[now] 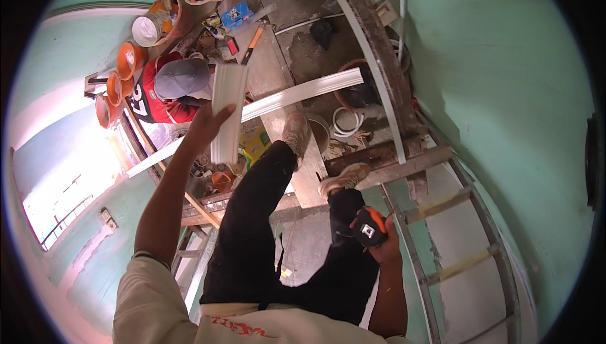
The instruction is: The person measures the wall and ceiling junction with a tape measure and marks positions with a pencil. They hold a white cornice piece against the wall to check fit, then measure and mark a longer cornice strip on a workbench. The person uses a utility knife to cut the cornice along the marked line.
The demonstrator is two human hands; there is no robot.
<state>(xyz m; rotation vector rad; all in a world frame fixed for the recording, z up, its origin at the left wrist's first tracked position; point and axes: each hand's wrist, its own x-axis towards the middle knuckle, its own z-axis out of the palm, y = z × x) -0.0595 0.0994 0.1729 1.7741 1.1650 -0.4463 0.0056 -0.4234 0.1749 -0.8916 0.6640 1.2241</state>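
Presently, the left hand (205,127), at ten o'clock from the centre of the view, holds a short white grooved moulding piece (227,136) raised roughly upright. Its thumb lies across the near face; the other fingers are mostly hidden behind the piece, the grip being clamped on its edge. At half past four, the right hand (388,249) is closed around a black and orange tape measure (368,228) beside the right leg; how each finger lies cannot be told.

Beyond the short piece, a long white moulding strip (309,93) crosses a wooden plank (268,72), one end at one o'clock; behind the short piece it appears to continue toward nine o'clock. The left shoe (295,134) rests on the plank near the centre; the right shoe (344,180) stands just beside it.

At ten o'clock, a co-worker in a grey cap (182,79) and red shirt is bent low near orange buckets (129,60). An orange-handled tool (253,42) lies on the plank at eleven o'clock. A white coil (347,122) sits at two o'clock, and a ladder (457,268) leans at four o'clock near the green wall (505,104).
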